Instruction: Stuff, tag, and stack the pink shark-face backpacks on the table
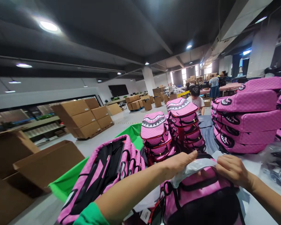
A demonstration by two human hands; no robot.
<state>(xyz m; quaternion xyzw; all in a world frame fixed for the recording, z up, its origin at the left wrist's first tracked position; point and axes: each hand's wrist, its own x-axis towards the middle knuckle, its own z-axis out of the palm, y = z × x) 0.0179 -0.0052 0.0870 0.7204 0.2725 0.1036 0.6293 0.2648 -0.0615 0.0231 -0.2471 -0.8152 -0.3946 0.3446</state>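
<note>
The hands (207, 167) stand apart at lower centre of the frame, the left hand (180, 164) and right hand (233, 170) each closed on one part of a thin white film (192, 170), which stretches between them. The film lies across the top of a pink backpack (196, 187), which rests on the counter (255, 209) at bottom centre, its dark lower part cut off by the frame. A green sleeve (91, 215) shows on the left arm at the bottom edge. Holding the film at two spaced points looks right for so limp a sheet: light tension between the hands should limit bunching, and the creases by the left hand mark where it is slack. A white tag (145, 215) hangs near the bottom edge, left of that backpack. Just left of the hands, an open-backed pink-and-black pack (100, 175) leans on a green liner (65, 184). Ahead, two upright stacks of shark-mouth packs (170, 131) stand side by side, and a taller pile (245, 115) lies at the right of the frame, above a clear bag of dark items (277, 162). Flattened cartons (37, 162) fill the lower left, a pallet of boxes (81, 118) stands at mid-left, and a co-worker (195, 101) sits beyond the stacks, with more people and boxes in the distance
</note>
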